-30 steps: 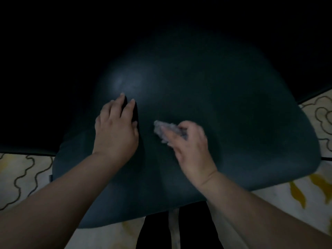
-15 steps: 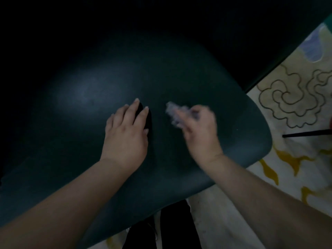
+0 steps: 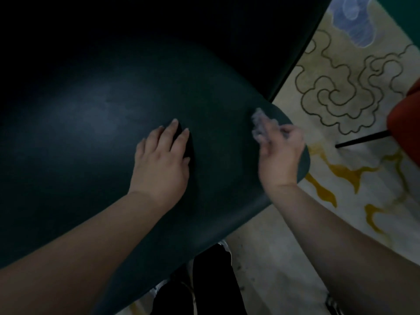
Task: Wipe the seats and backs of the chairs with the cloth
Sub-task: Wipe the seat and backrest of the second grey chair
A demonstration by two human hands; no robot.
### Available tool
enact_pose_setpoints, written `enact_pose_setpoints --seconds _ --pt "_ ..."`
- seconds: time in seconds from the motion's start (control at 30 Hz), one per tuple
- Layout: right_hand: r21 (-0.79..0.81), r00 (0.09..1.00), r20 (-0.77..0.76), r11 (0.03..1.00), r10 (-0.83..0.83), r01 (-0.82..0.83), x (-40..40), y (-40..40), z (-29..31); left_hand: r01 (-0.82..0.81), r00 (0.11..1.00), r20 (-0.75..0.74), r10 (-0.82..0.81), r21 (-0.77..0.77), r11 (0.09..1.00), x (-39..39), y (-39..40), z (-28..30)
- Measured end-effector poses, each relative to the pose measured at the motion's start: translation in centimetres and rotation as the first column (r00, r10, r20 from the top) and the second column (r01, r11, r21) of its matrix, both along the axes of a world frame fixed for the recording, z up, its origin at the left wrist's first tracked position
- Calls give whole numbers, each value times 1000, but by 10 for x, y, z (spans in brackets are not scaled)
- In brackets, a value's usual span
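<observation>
A dark green chair seat (image 3: 95, 123) fills most of the view; its back rises into darkness at the top. My left hand (image 3: 162, 162) rests flat on the middle of the seat, fingers straight. My right hand (image 3: 280, 153) grips a small crumpled pale grey cloth (image 3: 259, 122) and holds it against the seat's right front corner. The hand and cloth are motion-blurred.
A cream rug (image 3: 354, 92) with dark swirl lines and yellow patches lies to the right. A red chair seat (image 3: 406, 123) with a thin black leg (image 3: 361, 139) stands at the right edge. Dark trouser legs (image 3: 211, 285) show below the seat.
My right hand has swept the cloth rightward from the seat's middle to its right corner. The view has shifted right, showing more rug and the red chair. My left hand stays flat on the seat.
</observation>
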State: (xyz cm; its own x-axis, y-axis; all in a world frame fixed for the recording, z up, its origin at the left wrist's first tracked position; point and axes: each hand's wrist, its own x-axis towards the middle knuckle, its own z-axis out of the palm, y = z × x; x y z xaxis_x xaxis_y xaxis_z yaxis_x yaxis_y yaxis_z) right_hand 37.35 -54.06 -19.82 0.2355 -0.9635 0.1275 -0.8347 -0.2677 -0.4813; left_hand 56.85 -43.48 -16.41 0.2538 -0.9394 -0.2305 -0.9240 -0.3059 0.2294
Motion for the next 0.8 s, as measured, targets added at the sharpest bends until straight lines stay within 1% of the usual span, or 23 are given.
enact_pose_setpoints --seconds 0.03,0.07,0.1,0.13,0.17,0.2,0.23,0.27,0.3,0.33,0.37,0.43,0.47,0.5,0.53,0.57,0.63,0.7,0.73,0.8 --pt "-40 995 22 995 -93 94 -8 -6 -6 -1 1000 -3 1 -2 1000 -1 -3 0" --pt "-46 982 41 981 -187 188 -9 -7 -8 -1 1000 -4 1 -2 1000 -2 -6 0" --pt "-69 969 4 967 -247 246 -4 0 -6 1 1000 -3 -1 -1 1000 -2 -8 0" --pt "-68 972 -54 972 -230 227 8 16 -6 3 1000 -1 -3 2 1000 -2 -9 1" --pt "-67 986 0 983 -170 169 22 35 -8 7 1000 0 -7 9 1000 -1 -10 1" --pt "-43 996 71 998 -45 48 35 54 -6 12 1000 0 -12 18 1000 -1 -10 1" --pt "6 989 110 995 94 -95 42 69 -1 12 1000 0 -12 24 1000 1 -10 1" --pt "-5 977 74 979 202 -202 44 75 3 7 1000 0 -7 28 1000 4 -8 2" --pt "-22 964 88 968 251 -250 44 68 4 -1 1000 3 1 31 1000 7 -6 3" --pt "19 967 96 971 236 -239 40 55 4 -11 1000 10 11 36 999 11 -4 4" --pt "74 979 127 983 159 -169 37 40 7 -25 999 20 24 41 999 16 -2 5" --pt "151 986 157 988 -61 37 30 8 7 -66 997 35 65 52 996 27 4 7" --pt "169 984 121 979 -133 111 30 -2 7 -89 996 37 87 60 994 33 7 8" --pt "177 980 92 971 -176 158 33 -6 8 -110 993 37 108 70 991 37 11 9" --pt "169 982 83 973 -171 155 40 -3 11 -128 991 34 126 79 989 40 15 10" --pt "182 988 89 977 -124 106 51 6 14 -143 990 30 141 87 986 42 18 11" --pt "228 994 88 970 61 -79 72 36 17 -165 986 15 164 98 981 45 27 16" --pt "246 966 96 934 241 -257 86 62 22 -181 983 -3 183 106 978 45 36 23" --pt "268 951 113 913 287 -307 90 68 25 -193 981 -8 195 109 975 46 41 28" --pt "388 937 121 853 329 -350 91 67 37 -216 976 -9 219 118 969 50 50 41"
